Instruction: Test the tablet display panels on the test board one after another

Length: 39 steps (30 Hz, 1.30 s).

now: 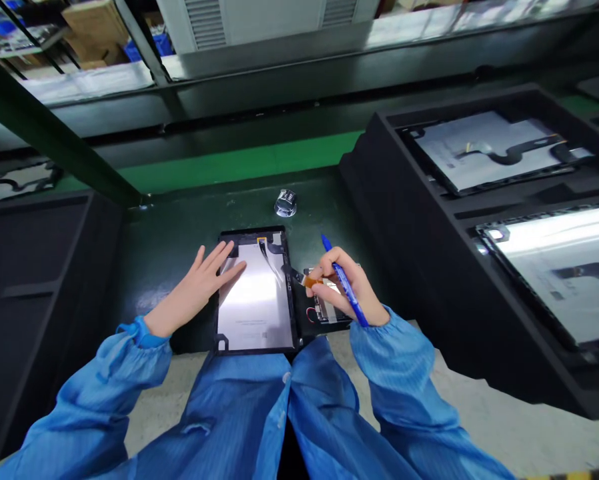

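Observation:
A tablet screen assembly (254, 313) lies with its silvery back up on the dark green bench, close to my body. My left hand (199, 287) rests on its left side, fingers spread. To the right of the screen, my right hand (342, 283) pinches the orange end of a flex cable (310, 283), whose black part reaches to the screen's right edge. A blue pen (348, 292) is also tucked in this hand, tip pointing away from me. Below the right hand sits a small circuit board (329, 310) with a thin red wire, partly hidden by the fingers.
A roll of clear tape (285, 203) stands beyond the screen. At right, a black foam tray (404, 200) holds several screen assemblies (484, 150). Another black foam tray (99, 227) is at left, beside a slanted green post (54, 127). A metal ledge (279, 80) crosses behind.

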Motion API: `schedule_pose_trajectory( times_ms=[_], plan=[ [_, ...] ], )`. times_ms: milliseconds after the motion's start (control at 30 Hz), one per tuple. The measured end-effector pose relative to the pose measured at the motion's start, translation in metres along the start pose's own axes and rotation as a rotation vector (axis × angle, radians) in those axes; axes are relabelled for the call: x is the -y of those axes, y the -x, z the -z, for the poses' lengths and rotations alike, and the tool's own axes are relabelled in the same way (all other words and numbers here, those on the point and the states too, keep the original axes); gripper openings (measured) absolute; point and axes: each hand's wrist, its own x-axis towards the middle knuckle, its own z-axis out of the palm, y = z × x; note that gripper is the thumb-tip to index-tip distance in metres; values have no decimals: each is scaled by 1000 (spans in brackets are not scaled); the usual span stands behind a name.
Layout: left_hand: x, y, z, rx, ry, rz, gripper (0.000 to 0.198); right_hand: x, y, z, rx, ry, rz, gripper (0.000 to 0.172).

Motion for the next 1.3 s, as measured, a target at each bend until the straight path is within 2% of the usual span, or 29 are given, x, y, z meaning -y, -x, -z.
schedule_pose_trajectory(
  times_ms=[100, 200, 267, 433, 600, 733, 900, 1067, 1167, 1233, 1300],
  plan=[
    [-24, -13, 10, -100, 251, 46, 68, 4, 2, -12, -15, 83, -23, 26],
    [-52, -37, 11, -245, 590, 45, 42, 3, -1, -21, 1, 179, -26, 24],
    [-64, -51, 9, -272, 775, 69, 22, 0, -2, -24, 8, 201, -25, 22],
    [-70, -65, 8, -177, 975, 102, 11, -5, -2, -28, 41, 269, -67, 19],
    [-70, -65, 11, -96, 1016, 119, 7, -3, -4, -29, 89, 332, -80, 19],
    [-71, -64, 8, -57, 1151, 187, 7, -2, -5, -30, 112, 351, -54, 19],
    [-67, -60, 0, -7, 1293, 205, 9, -4, -6, -31, 125, 317, -83, 19],
    [-65, -53, -4, -40, 1330, 224, 14, -4, -8, -37, 154, 335, -108, 21],
    [-58, -38, 3, -159, 1234, 222, 18, 0, -13, -33, 126, 326, -80, 21],
    [-48, -22, 11, -291, 1004, 349, 22, 0, -23, -22, 23, 360, -17, 17],
    [-38, -5, 16, -317, 671, 590, 26, -3, -41, -6, -119, 502, 78, 14]
  ],
)
